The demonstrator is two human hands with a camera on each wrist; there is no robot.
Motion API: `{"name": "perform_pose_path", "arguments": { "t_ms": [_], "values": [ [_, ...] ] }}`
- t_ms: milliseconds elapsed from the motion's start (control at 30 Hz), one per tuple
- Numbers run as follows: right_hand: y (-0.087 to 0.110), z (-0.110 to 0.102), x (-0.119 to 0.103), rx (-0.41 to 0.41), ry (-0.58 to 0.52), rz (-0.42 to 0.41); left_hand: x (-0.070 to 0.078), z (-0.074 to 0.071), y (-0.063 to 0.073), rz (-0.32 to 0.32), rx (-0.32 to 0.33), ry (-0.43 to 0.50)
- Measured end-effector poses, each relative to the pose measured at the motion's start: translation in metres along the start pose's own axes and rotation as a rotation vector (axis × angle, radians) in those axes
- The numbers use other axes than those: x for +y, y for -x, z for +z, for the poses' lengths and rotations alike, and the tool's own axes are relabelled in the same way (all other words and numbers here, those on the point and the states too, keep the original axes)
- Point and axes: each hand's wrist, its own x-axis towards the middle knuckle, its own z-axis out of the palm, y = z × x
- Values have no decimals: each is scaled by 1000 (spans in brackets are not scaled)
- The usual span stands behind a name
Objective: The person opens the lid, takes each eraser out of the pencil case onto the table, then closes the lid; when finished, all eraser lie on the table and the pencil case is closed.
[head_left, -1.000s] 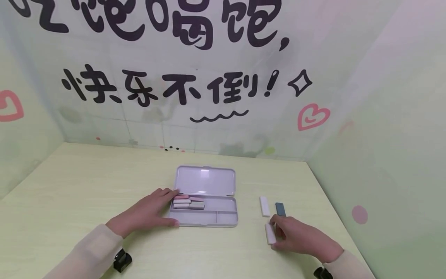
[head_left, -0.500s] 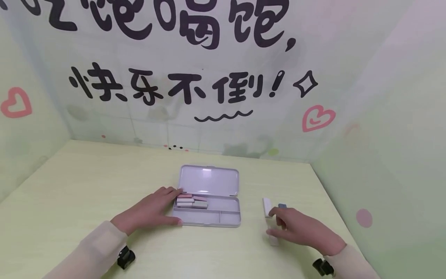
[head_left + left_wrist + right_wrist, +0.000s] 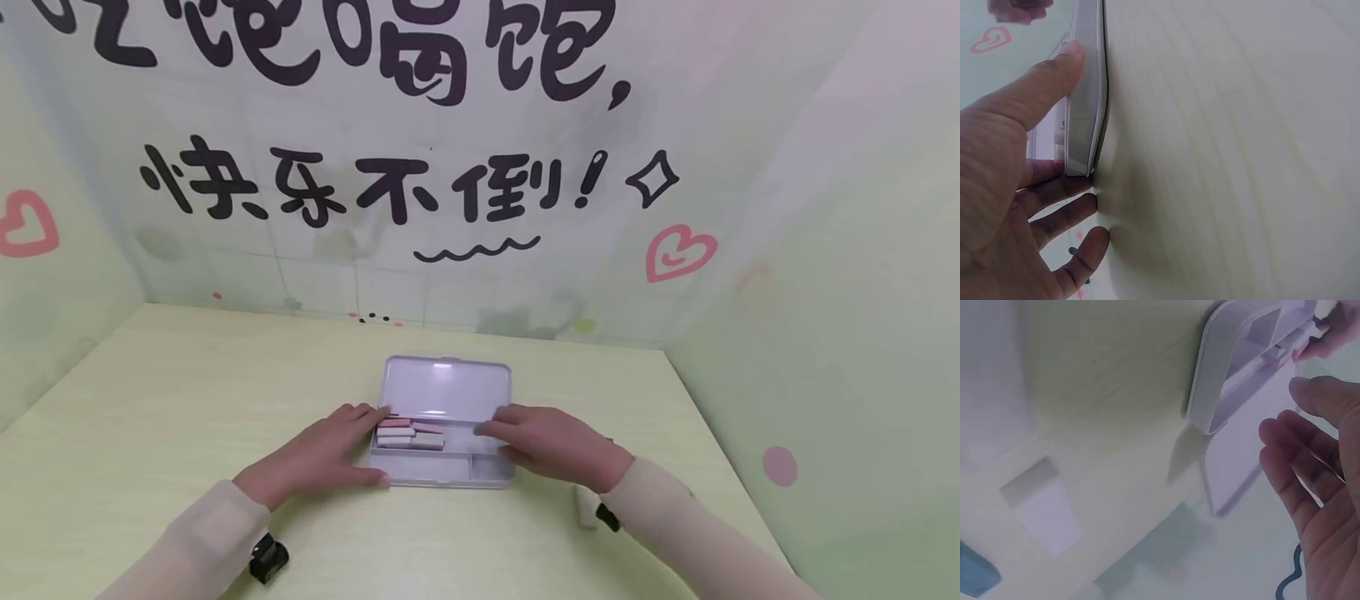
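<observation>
A pale lilac pencil case [image 3: 423,482] lies on the table with its lid [image 3: 446,387] laid back. Several pink, white and grey eraser-like blocks [image 3: 395,432] sit at the left of its rear compartment. My left hand [image 3: 322,458] grips the case's left end, thumb at the front wall and fingers at the back corner. Over the right end of the case is my right hand [image 3: 558,442]; the right wrist view shows its fingers loosely bent, with nothing visible between them. Whether it touches the case I cannot tell.
Right of the case lies a whitish block [image 3: 587,507], partly behind the right sleeve. The right wrist view also shows a white block [image 3: 1047,509] and a dark blue block [image 3: 977,572] on the table. A printed wall [image 3: 480,308] stands behind.
My right hand has moved left from the loose blocks to the right end of the case. The left hand stays at the case's left end. The head view shifts slightly.
</observation>
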Motion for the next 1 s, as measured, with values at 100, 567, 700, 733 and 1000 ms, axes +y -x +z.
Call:
{"name": "perform_pose_path", "arguments": {
  "t_ms": [100, 567, 700, 733, 1000],
  "values": [
    [-24, 3, -5, -21, 121, -89, -1, 1, 0, -6, -1, 3],
    [-80, 19, -27, -159, 388, -248, -3, 0, 0, 37, 15, -12],
    [-80, 22, -27, -152, 419, -267, -3, 0, -1, 39, 18, -9],
    [-80, 23, -27, -146, 426, -275, -3, 0, -1, 41, 22, -12],
    [-77, 28, -23, -106, 437, -336, -6, 2, -2, 23, 20, -12]
  ]
}}
